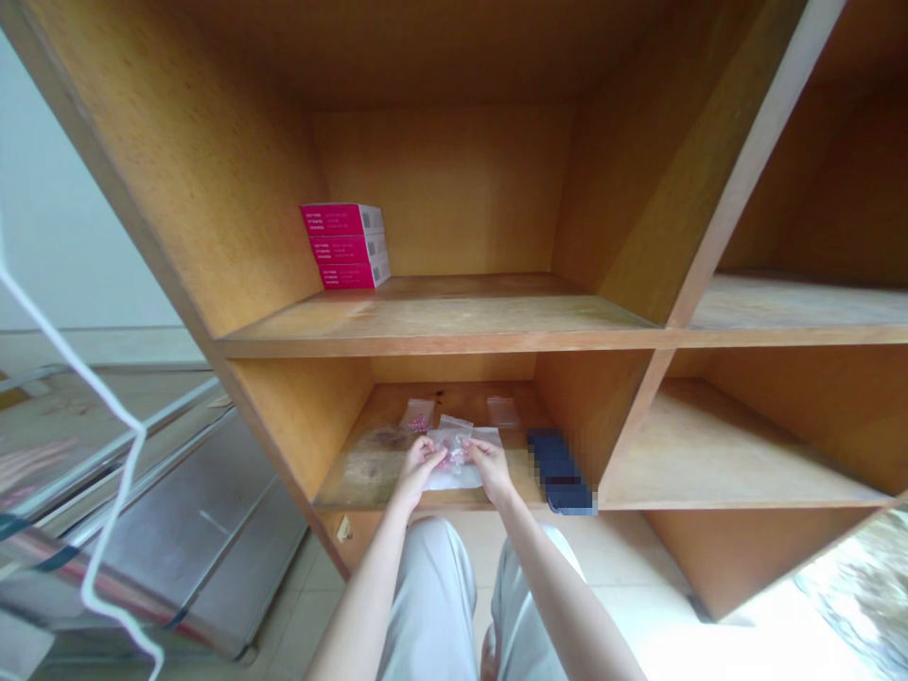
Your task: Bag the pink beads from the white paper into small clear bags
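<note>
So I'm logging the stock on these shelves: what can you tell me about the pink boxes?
The pink boxes are three flat cartons stacked squarely on one another, magenta with pale end flaps and small light print too fine to read. They look like closed cardboard. The stack sits at the back left of the upper shelf, close against the left wall. Neither hand touches it; both are on the shelf below.
</note>
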`<state>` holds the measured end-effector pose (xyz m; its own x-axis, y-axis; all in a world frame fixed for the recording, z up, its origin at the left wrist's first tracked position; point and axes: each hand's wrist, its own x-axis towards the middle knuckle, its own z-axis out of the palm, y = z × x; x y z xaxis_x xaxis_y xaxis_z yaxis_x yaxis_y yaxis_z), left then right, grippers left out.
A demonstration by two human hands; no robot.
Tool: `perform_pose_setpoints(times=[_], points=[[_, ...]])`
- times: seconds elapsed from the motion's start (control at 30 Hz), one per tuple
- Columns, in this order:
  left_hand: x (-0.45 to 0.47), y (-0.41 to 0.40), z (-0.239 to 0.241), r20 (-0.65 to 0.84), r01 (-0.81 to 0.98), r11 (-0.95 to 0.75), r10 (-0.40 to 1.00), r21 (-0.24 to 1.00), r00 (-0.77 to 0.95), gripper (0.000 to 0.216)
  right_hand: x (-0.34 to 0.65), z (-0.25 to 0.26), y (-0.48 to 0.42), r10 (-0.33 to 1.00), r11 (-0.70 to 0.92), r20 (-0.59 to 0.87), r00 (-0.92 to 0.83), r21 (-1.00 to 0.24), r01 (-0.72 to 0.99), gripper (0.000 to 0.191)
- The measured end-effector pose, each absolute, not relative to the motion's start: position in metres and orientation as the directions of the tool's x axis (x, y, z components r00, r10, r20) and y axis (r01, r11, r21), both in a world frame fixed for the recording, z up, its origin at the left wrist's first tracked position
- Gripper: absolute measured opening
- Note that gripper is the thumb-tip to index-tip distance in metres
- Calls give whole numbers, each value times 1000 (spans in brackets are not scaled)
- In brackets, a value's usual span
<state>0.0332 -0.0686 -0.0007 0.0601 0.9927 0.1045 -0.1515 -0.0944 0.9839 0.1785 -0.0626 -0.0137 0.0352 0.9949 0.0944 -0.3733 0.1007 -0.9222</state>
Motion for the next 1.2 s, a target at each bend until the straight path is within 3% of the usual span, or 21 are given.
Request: perform_pose_setpoints(times=[0.3,0.67,0.93,1.2], points=[[32,-68,-2,130,-129,-118,987,985,96,28,179,-9,-65,992,126,128,21,-921,-368,29],[32,-62,-2,179,-51,-183,981,982,-81,27,178,-8,-63,996,90,85,29,-914,-396,31],[8,-22,28,244,-45,-258,948,965,-203,29,179,-10,-63,996,76,84,-1,-906,-417,33],[-4,10,46,188,217,-126,939,968,-290,13,179,-10,-61,997,67,75,0,-901,-430,31]])
